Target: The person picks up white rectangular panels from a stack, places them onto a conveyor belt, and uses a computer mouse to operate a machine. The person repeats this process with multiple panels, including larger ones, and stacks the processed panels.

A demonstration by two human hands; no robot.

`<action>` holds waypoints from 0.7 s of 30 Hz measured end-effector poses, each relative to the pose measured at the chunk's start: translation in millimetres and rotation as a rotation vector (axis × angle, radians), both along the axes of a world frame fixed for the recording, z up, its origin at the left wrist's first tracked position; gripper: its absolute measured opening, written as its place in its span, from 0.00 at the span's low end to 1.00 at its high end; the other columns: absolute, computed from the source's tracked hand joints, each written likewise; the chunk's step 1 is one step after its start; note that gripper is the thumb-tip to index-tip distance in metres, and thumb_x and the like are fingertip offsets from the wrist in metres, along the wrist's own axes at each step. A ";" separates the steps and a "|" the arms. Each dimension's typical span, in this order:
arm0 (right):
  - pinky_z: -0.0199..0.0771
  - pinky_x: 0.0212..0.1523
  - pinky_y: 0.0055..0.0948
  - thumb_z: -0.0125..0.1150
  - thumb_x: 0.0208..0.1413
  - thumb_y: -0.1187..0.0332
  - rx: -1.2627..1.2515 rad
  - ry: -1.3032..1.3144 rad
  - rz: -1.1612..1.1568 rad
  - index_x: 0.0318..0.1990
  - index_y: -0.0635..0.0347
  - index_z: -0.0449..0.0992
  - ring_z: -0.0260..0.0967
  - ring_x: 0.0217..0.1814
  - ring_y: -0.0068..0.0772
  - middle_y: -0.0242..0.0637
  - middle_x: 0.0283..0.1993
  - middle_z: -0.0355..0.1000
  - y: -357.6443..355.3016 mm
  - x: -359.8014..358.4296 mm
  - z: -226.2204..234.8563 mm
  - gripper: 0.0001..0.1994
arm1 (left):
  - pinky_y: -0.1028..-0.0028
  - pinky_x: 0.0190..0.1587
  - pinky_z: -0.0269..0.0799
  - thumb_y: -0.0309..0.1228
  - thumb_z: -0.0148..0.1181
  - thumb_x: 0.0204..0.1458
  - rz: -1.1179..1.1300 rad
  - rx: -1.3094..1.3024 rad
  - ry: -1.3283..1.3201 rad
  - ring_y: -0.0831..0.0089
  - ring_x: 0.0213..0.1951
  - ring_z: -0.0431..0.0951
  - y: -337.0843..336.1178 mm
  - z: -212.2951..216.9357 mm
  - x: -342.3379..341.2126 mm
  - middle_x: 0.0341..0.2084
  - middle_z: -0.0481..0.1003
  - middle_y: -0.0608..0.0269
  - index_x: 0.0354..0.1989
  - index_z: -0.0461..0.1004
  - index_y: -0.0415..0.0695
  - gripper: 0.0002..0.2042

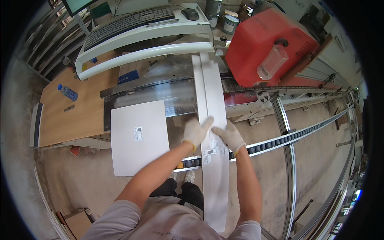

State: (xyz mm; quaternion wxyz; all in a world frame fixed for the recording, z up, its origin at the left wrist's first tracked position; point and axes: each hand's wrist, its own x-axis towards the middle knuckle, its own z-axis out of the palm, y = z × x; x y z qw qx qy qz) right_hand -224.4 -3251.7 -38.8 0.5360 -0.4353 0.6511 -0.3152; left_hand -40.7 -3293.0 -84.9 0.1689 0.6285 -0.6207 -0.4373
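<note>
— Both hands are gloved. My left hand (pixel 195 132) lies flat, fingers spread, on the left edge of the long white boards (pixel 212 132); my right hand (pixel 229 136) presses flat on the right edge.

— Clamped on them?

— No, open palms resting on top, close together.

— Which way do the boards run?

— Lengthwise away from me, from my chest across the roller rail (pixel 280 140) toward the red machine (pixel 268 48). A square white panel (pixel 139 136) lies just left.
</note>
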 end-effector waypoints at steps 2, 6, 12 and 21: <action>0.79 0.54 0.35 0.72 0.60 0.61 0.047 -0.193 -0.063 0.62 0.72 0.75 0.80 0.49 0.34 0.46 0.53 0.82 -13.7 0.7 -16.6 0.28 | 0.53 0.50 0.79 0.72 0.59 0.54 0.207 -0.104 0.060 0.36 0.43 0.85 -37.4 -2.8 -4.5 0.34 0.81 0.23 0.37 0.82 0.22 0.48; 0.79 0.51 0.35 0.70 0.62 0.60 0.089 -0.128 -0.020 0.60 0.73 0.78 0.80 0.47 0.35 0.45 0.52 0.82 -13.7 -9.2 -41.9 0.26 | 0.54 0.49 0.79 0.66 0.68 0.50 0.282 0.073 0.129 0.39 0.42 0.86 -54.0 -18.7 -9.0 0.32 0.82 0.26 0.36 0.83 0.23 0.43; 0.78 0.55 0.38 0.68 0.62 0.51 0.196 -0.038 0.049 0.60 0.75 0.78 0.80 0.54 0.41 0.52 0.53 0.82 -10.4 -37.8 -41.3 0.32 | 0.53 0.51 0.78 0.68 0.66 0.50 0.240 -0.016 0.167 0.37 0.43 0.85 -1.3 -29.4 -33.4 0.34 0.82 0.26 0.36 0.83 0.24 0.43; 0.77 0.46 0.37 0.72 0.59 0.49 0.047 0.011 -0.076 0.56 0.78 0.78 0.75 0.44 0.37 0.47 0.46 0.80 -93.6 -30.8 -49.5 0.34 | 0.53 0.49 0.77 0.69 0.62 0.53 0.223 0.068 0.172 0.38 0.42 0.85 24.7 -20.9 -45.3 0.32 0.82 0.29 0.36 0.83 0.24 0.45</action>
